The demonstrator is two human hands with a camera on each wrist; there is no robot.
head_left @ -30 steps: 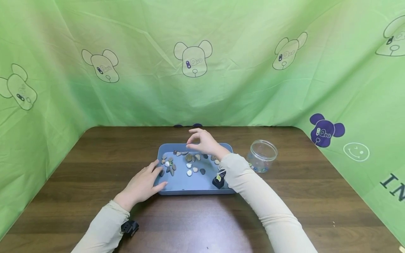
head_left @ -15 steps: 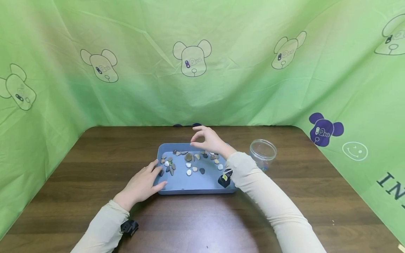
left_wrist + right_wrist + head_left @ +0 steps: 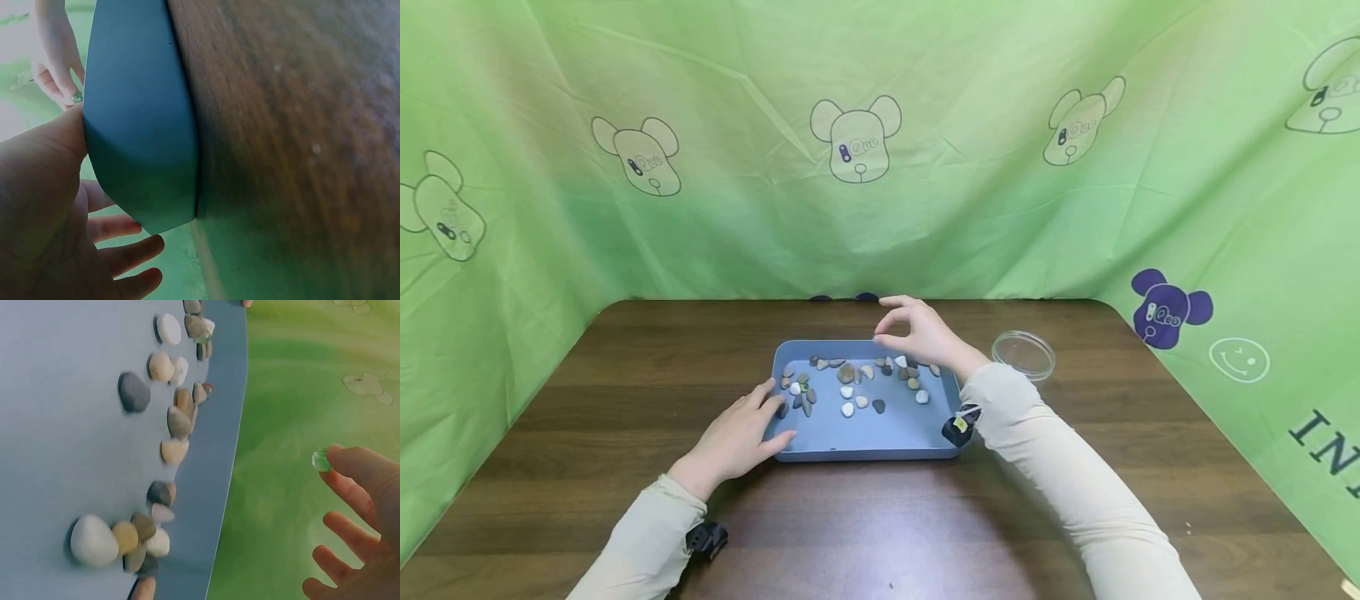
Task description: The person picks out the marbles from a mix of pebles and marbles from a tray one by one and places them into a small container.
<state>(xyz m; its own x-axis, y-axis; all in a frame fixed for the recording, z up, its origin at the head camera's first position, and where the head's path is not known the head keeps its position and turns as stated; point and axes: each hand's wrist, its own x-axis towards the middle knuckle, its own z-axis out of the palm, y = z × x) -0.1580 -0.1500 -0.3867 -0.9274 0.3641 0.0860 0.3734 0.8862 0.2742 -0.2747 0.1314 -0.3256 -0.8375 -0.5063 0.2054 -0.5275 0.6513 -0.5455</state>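
Note:
Between thumb and index finger, my right hand (image 3: 922, 335) pinches a clear marble (image 3: 321, 460) with green in it, held up over the back right of the blue tray (image 3: 868, 455). Its other fingers are spread. The left wrist view also catches the marble (image 3: 77, 97) in that hand. My left hand (image 3: 733, 437) rests against the tray's front left corner, fingers loosely extended and thumb along the rim. Several pebbles (image 3: 846, 373), white, grey and tan, lie in the tray; a greenish marble (image 3: 204, 337) sits among some of them.
Right of the tray stands a clear round jar (image 3: 1024, 356); my right sleeve (image 3: 1052, 450) hides its lower part. The wooden table (image 3: 625, 400) reaches back to a green curtain (image 3: 737, 208) printed with bear heads.
My right hand has drifted right across the tray's back toward the jar, and its forearm now covers the jar's lower part. The left hand stays put on the tray.

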